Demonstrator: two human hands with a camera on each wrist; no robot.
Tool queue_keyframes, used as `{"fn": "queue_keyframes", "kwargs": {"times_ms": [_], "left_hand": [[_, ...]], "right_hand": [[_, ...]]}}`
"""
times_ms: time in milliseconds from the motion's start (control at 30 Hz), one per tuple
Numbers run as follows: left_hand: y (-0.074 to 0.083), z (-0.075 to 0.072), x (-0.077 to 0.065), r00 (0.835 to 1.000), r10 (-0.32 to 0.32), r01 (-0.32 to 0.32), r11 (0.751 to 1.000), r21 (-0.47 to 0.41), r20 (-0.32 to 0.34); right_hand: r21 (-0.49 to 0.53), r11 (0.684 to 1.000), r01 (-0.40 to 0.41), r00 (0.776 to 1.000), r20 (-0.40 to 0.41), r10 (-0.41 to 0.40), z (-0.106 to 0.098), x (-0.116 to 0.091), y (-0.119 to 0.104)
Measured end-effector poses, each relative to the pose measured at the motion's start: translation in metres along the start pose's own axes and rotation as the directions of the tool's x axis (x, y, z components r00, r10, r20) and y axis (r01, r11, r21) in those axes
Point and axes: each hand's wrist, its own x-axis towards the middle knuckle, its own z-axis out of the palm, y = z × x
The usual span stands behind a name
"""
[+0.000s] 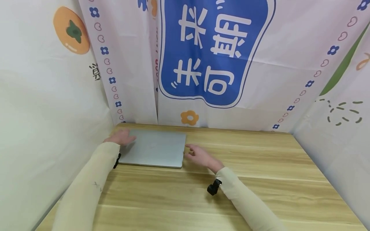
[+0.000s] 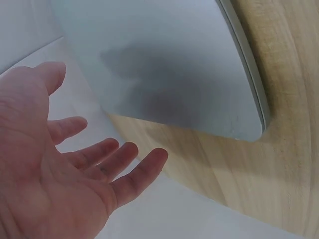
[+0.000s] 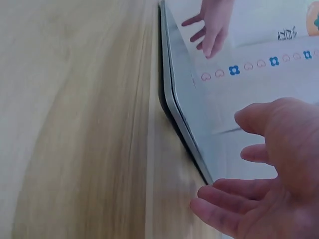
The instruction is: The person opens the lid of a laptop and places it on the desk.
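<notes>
A closed silver laptop (image 1: 156,149) lies flat on the wooden table near its back left corner. My left hand (image 1: 121,137) hovers over the laptop's left edge. In the left wrist view that hand (image 2: 75,164) has its fingers spread and loosely bent, apart from the lid, with a shadow falling on the lid. At the laptop's right edge is my right hand (image 1: 200,156). The right wrist view shows this hand (image 3: 269,174) with relaxed fingers close to the laptop's corner; whether the fingertips touch it I cannot tell. Neither hand holds anything.
The wooden table (image 1: 231,205) stretches in front and to the right. A printed white cloth with a blue sign (image 1: 202,73) hangs behind it, and white cloths stand at both sides. Each wrist carries a small black camera; the right camera (image 1: 214,187) hangs below the sleeve.
</notes>
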Motion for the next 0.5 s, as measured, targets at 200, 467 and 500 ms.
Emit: {"fn": "queue_keyframes", "kwargs": {"times_ms": [200, 467, 500], "left_hand": [[0.002, -0.002, 0.005, 1.000, -0.012, 0.012, 1.000, -0.002, -0.001], [-0.007, 0.008, 0.013, 0.997, -0.080, 0.080, 0.995, -0.063, 0.011], [-0.007, 0.010, 0.013, 0.996, -0.091, 0.092, 0.993, -0.072, 0.019]], "right_hand": [[-0.020, 1.000, 0.020, 1.000, -0.001, -0.020, 0.005, -0.001, -0.013], [-0.101, 0.993, 0.054, 0.998, 0.025, -0.052, 0.015, -0.005, -0.021], [-0.109, 0.993, 0.055, 0.998, 0.028, -0.052, 0.016, -0.006, -0.023]]}}
